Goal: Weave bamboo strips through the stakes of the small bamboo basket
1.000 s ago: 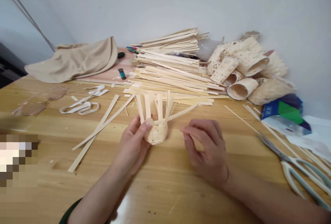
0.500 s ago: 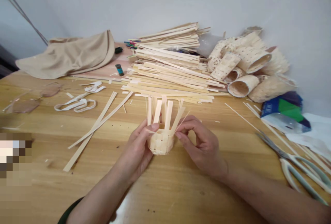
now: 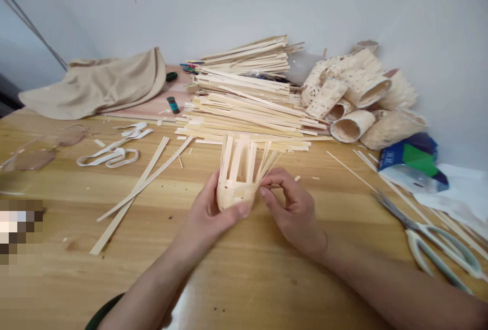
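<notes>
One woven basket (image 3: 234, 195): small and pale, held over the middle of the counter (image 3: 236, 284), with upright strips (image 3: 249, 162) standing loose from its rim, those on the right leaning outward.
Left hand (image 3: 211, 218): part closed around the basket from the left, thumb laid across the near side.
Right hand (image 3: 293, 208): half curled, thumb and forefinger almost together at the basket's right edge; I cannot tell whether they pinch a strip.
Crossed strips (image 3: 131, 199): two, lying left of the hands.
White band (image 3: 109, 157): looped loosely, farther left, with clear glasses (image 3: 38, 159) beyond it at the left edge.
Strip bundles (image 3: 244, 111): heaped at the far middle.
Spool (image 3: 173, 105): upright, dark with a blue band, just left of the bundles.
Beige cloth (image 3: 99, 86): draped at the far left.
Woven tubes (image 3: 353, 126): piled at the far right, behind a blue and green packet (image 3: 412, 162).
Scissors (image 3: 415, 228): on the right, blades pointing far and left.
</notes>
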`<state>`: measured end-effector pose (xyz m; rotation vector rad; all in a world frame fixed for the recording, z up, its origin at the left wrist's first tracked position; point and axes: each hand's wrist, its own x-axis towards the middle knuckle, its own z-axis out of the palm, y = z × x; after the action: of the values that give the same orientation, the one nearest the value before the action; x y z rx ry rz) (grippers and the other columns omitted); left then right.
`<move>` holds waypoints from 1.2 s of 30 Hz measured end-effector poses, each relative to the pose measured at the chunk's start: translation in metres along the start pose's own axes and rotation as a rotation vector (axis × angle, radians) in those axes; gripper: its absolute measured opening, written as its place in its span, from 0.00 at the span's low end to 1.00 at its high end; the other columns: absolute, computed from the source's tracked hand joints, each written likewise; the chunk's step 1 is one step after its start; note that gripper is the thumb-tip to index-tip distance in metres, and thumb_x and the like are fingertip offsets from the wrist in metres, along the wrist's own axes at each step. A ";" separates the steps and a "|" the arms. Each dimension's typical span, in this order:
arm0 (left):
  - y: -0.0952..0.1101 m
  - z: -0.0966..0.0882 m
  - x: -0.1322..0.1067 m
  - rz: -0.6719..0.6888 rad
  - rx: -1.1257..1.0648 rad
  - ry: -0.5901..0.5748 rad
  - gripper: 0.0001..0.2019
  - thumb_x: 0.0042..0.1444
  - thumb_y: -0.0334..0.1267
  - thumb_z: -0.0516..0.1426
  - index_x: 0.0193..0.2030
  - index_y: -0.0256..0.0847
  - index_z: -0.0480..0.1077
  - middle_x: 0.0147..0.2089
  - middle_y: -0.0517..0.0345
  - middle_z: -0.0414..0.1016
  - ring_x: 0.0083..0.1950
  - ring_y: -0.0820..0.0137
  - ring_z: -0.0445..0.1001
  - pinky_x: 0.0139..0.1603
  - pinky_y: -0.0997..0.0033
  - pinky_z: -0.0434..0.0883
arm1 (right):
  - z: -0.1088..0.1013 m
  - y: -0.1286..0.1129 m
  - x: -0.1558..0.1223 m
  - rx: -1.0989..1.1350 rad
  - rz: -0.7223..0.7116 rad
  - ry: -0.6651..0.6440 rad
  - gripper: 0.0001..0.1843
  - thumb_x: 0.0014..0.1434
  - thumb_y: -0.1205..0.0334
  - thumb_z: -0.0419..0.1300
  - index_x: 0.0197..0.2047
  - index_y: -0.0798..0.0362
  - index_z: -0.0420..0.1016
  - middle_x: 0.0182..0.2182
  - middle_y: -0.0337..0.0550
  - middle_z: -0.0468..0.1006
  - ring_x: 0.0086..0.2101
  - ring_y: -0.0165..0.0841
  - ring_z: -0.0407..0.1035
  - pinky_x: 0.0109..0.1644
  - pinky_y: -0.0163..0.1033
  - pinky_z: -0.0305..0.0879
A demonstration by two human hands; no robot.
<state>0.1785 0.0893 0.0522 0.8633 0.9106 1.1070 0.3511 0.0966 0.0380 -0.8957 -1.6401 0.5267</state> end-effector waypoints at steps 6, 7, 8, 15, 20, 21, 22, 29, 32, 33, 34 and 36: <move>0.003 0.003 -0.007 0.132 0.465 0.161 0.27 0.46 0.48 0.73 0.52 0.41 0.77 0.53 0.49 0.80 0.56 0.54 0.77 0.59 0.57 0.73 | -0.001 -0.013 -0.003 -0.021 -0.121 -0.083 0.12 0.64 0.77 0.59 0.45 0.50 0.77 0.37 0.43 0.80 0.39 0.32 0.77 0.43 0.35 0.75; 0.005 0.004 -0.007 0.111 0.444 0.166 0.27 0.47 0.49 0.73 0.52 0.41 0.77 0.51 0.50 0.81 0.54 0.55 0.79 0.57 0.58 0.74 | -0.001 -0.014 -0.003 -0.028 -0.125 -0.094 0.13 0.64 0.77 0.59 0.47 0.51 0.77 0.39 0.44 0.80 0.41 0.32 0.77 0.44 0.35 0.76; 0.006 0.005 -0.007 0.087 0.405 0.163 0.27 0.48 0.50 0.72 0.53 0.41 0.77 0.49 0.51 0.82 0.51 0.56 0.80 0.54 0.60 0.75 | -0.001 -0.015 -0.003 -0.038 -0.120 -0.098 0.14 0.65 0.76 0.59 0.49 0.51 0.76 0.40 0.45 0.81 0.42 0.32 0.78 0.45 0.36 0.76; 0.003 0.007 -0.002 0.067 0.290 0.134 0.21 0.53 0.50 0.68 0.49 0.40 0.77 0.49 0.51 0.85 0.51 0.58 0.82 0.52 0.64 0.75 | 0.002 -0.017 -0.005 -0.118 -0.162 -0.082 0.12 0.65 0.77 0.59 0.45 0.51 0.75 0.39 0.44 0.80 0.41 0.30 0.77 0.47 0.35 0.77; 0.000 0.003 0.001 0.092 0.233 0.169 0.24 0.53 0.50 0.69 0.52 0.38 0.77 0.48 0.49 0.85 0.50 0.56 0.82 0.49 0.64 0.76 | 0.000 -0.022 0.000 -0.194 -0.207 -0.112 0.14 0.67 0.76 0.57 0.51 0.51 0.74 0.43 0.46 0.82 0.45 0.32 0.78 0.49 0.38 0.78; 0.001 0.003 0.001 0.070 0.219 0.198 0.25 0.52 0.50 0.69 0.52 0.37 0.77 0.46 0.49 0.85 0.49 0.55 0.83 0.48 0.64 0.76 | -0.002 -0.024 0.002 -0.248 -0.226 -0.102 0.14 0.67 0.75 0.57 0.52 0.52 0.74 0.44 0.47 0.82 0.46 0.33 0.78 0.51 0.41 0.78; 0.001 0.003 0.001 0.047 0.204 0.229 0.25 0.52 0.51 0.69 0.51 0.37 0.77 0.45 0.49 0.85 0.49 0.55 0.83 0.47 0.64 0.76 | -0.006 -0.027 0.003 -0.317 -0.254 -0.081 0.14 0.66 0.75 0.58 0.52 0.51 0.74 0.45 0.48 0.82 0.47 0.35 0.77 0.53 0.44 0.78; -0.002 0.001 0.008 -0.071 -0.094 0.265 0.25 0.50 0.54 0.69 0.48 0.36 0.77 0.36 0.54 0.84 0.40 0.59 0.82 0.40 0.65 0.76 | -0.017 -0.048 -0.005 -0.480 -0.639 -0.130 0.11 0.68 0.69 0.55 0.40 0.52 0.79 0.34 0.41 0.83 0.35 0.34 0.73 0.44 0.41 0.76; -0.003 0.000 0.010 -0.066 -0.187 0.201 0.25 0.52 0.53 0.69 0.50 0.36 0.77 0.37 0.53 0.84 0.41 0.59 0.82 0.43 0.64 0.77 | -0.008 -0.039 -0.005 -0.437 -0.423 -0.216 0.12 0.66 0.73 0.55 0.45 0.54 0.79 0.37 0.44 0.86 0.34 0.34 0.76 0.39 0.41 0.76; -0.003 0.001 0.010 -0.054 -0.201 0.165 0.25 0.53 0.52 0.68 0.52 0.36 0.77 0.39 0.52 0.85 0.43 0.59 0.83 0.45 0.63 0.77 | -0.005 -0.035 -0.004 -0.416 -0.342 -0.180 0.13 0.65 0.73 0.56 0.47 0.53 0.79 0.38 0.45 0.86 0.35 0.35 0.77 0.39 0.41 0.77; -0.003 0.001 0.009 -0.042 -0.205 0.131 0.25 0.55 0.51 0.67 0.53 0.36 0.77 0.41 0.50 0.85 0.45 0.58 0.83 0.47 0.62 0.77 | -0.002 -0.030 -0.004 -0.396 -0.288 -0.139 0.14 0.65 0.73 0.57 0.50 0.52 0.79 0.39 0.46 0.86 0.36 0.36 0.78 0.40 0.42 0.77; -0.003 0.001 0.008 -0.042 -0.187 0.083 0.25 0.56 0.51 0.67 0.55 0.37 0.77 0.46 0.48 0.85 0.49 0.56 0.82 0.49 0.61 0.77 | -0.001 -0.023 -0.006 -0.365 -0.227 -0.120 0.18 0.66 0.73 0.57 0.56 0.50 0.78 0.40 0.46 0.87 0.37 0.38 0.79 0.42 0.43 0.78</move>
<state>0.1821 0.0957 0.0484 0.6466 0.8744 1.1785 0.3461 0.0780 0.0520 -0.9373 -1.9565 0.1262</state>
